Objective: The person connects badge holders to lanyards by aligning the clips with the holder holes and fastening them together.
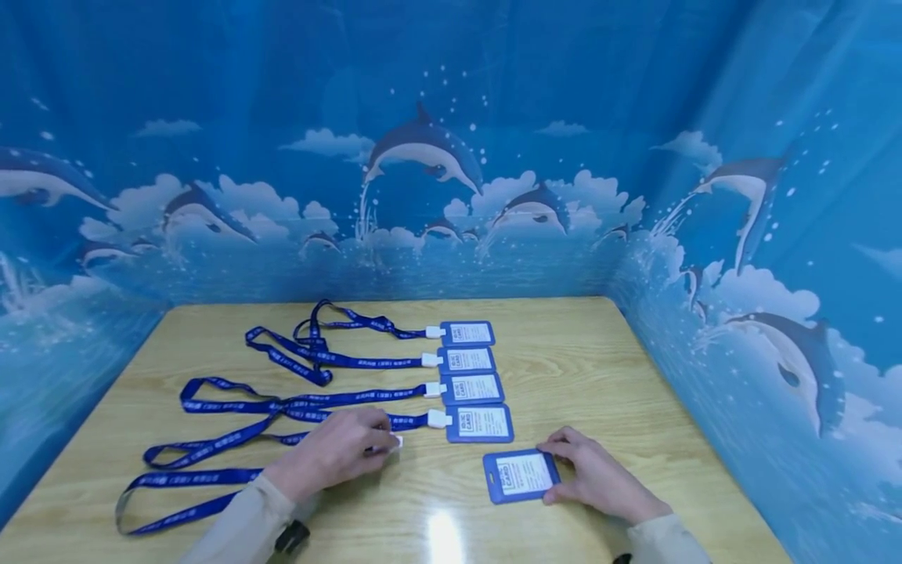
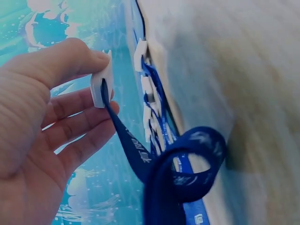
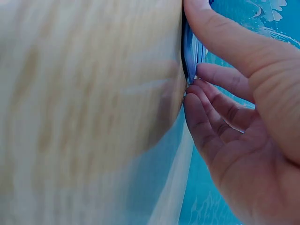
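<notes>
My left hand (image 1: 345, 449) pinches the white plastic clip (image 2: 101, 84) of a blue lanyard (image 2: 129, 140) between thumb and fingers. That lanyard's strap trails leftward under the wrist and loops at the table's lower left. To the right, my right hand (image 1: 599, 475) grips a blue ID badge holder (image 1: 523, 475) by its right end, thumb and finger at the corners. The holder lies face up with a white printed card inside, its slot toward the left. Clip and holder are apart. In the right wrist view the holder (image 3: 189, 51) shows only edge-on.
Above the hands, several blue badge holders (image 1: 479, 423) lie in a column, each joined by a white clip to a blue lanyard (image 1: 373, 363) stretching left. They rest on a wood-grain table (image 1: 578, 352). A blue dolphin-print curtain (image 1: 296, 78) stands behind and beside it.
</notes>
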`<act>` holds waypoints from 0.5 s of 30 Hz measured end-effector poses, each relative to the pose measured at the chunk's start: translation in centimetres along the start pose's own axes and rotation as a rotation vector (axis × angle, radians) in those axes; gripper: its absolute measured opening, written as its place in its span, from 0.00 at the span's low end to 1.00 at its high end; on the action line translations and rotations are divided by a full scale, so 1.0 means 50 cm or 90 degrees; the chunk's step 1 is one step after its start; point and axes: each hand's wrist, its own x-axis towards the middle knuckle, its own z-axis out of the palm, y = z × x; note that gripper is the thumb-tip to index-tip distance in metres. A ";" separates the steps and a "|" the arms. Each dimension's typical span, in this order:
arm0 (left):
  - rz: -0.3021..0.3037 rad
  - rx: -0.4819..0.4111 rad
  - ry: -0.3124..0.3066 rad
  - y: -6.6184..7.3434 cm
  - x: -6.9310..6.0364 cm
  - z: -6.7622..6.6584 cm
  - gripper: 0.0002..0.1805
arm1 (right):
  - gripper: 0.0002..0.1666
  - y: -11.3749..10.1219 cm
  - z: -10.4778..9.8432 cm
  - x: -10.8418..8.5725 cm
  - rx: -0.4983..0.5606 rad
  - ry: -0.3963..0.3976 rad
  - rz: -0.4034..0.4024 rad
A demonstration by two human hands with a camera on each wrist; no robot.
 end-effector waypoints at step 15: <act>-0.009 0.012 -0.012 0.005 0.025 -0.018 0.12 | 0.44 -0.012 0.004 0.018 0.013 0.007 0.023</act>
